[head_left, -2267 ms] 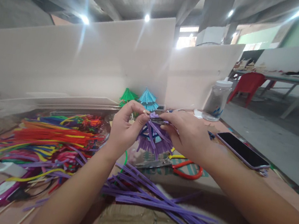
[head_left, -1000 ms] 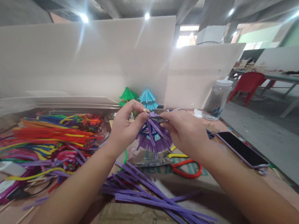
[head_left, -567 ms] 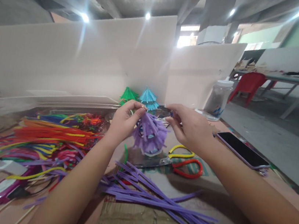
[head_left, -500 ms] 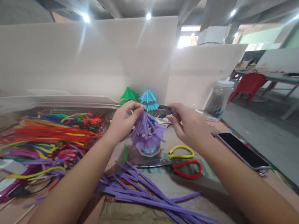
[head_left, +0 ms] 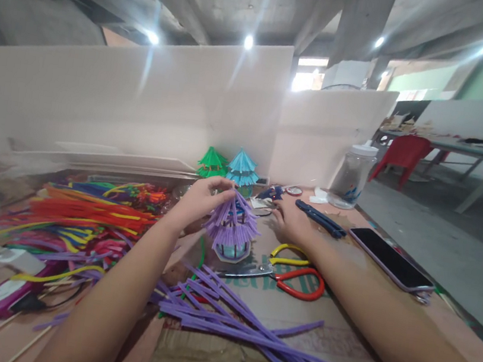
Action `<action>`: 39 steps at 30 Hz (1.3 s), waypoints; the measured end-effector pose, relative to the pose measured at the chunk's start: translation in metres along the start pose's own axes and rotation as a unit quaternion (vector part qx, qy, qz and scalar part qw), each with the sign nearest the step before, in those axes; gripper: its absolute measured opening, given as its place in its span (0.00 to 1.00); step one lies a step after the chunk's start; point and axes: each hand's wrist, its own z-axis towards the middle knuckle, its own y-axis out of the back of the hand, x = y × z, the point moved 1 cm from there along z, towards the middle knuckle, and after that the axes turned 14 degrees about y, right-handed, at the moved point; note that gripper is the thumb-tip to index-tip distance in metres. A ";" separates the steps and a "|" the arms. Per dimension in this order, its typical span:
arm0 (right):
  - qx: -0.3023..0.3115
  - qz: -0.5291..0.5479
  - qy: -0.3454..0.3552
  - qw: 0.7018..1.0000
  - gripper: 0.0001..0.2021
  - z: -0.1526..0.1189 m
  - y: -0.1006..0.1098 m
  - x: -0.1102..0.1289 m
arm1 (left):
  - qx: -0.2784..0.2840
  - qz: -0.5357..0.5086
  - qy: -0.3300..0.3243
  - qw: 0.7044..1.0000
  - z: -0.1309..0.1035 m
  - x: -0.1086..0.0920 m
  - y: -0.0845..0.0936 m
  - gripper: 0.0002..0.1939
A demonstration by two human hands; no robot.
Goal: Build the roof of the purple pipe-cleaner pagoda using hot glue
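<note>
My left hand (head_left: 203, 201) is closed, thumb and fingers pinching the peak of a small purple pipe-cleaner model house (head_left: 231, 227) with a tiered, fringed roof. The model stands upright on a pale many-sided base. To its right, low over the table, my right hand (head_left: 293, 223) has its fingers curled together beside a small white piece (head_left: 260, 203) and a thin dark loop; what they grip, if anything, I cannot make out. Just beyond those fingertips lies a dark blue object (head_left: 272, 192), its kind unclear. Scissors (head_left: 276, 271) with yellow and red handles rest in front of the model.
Purple pipe cleaners (head_left: 240, 318) lie across cardboard (head_left: 198, 358) nearest me. Coloured pipe cleaners (head_left: 88, 213) are heaped at left. Green (head_left: 212, 162) and blue (head_left: 242, 168) models stand behind. At right are a utility knife (head_left: 320, 218), phone (head_left: 392, 259) and clear jar (head_left: 353, 179).
My right hand has come down toward the table, uncovering the utility knife. My left hand still holds the purple model's peak, and the model now stands more upright. The camera view has tilted slightly upward.
</note>
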 end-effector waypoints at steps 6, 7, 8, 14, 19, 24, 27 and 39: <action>0.068 -0.008 0.007 0.998 0.20 -0.001 -0.007 0.000 | -0.016 -0.030 -0.005 0.999 0.004 -0.001 -0.001 0.22; 0.075 -0.009 0.003 0.997 0.20 -0.001 -0.008 -0.001 | -0.015 -0.035 -0.004 0.999 0.005 0.000 -0.001 0.24; 0.081 -0.010 -0.002 0.997 0.20 -0.001 -0.009 -0.002 | -0.015 -0.040 -0.002 0.999 0.005 0.000 -0.001 0.26; 0.115 -0.010 -0.011 0.993 0.20 0.001 -0.017 -0.007 | -0.029 -0.021 0.014 0.999 0.001 -0.005 0.001 0.25; 0.125 -0.013 -0.019 0.992 0.20 0.006 -0.022 -0.008 | -0.036 0.019 0.018 0.999 -0.005 -0.011 -0.004 0.19; 0.125 -0.007 -0.015 0.992 0.20 0.006 -0.021 -0.008 | -0.024 0.003 0.008 1.000 -0.001 -0.010 -0.002 0.17; 0.121 0.004 -0.016 0.993 0.20 0.005 -0.021 -0.009 | -0.016 0.036 -0.013 0.999 0.004 -0.014 0.003 0.16; 0.113 0.017 0.001 0.993 0.21 -0.002 -0.023 -0.017 | -0.029 0.093 -0.069 0.993 -0.008 -0.012 0.004 0.18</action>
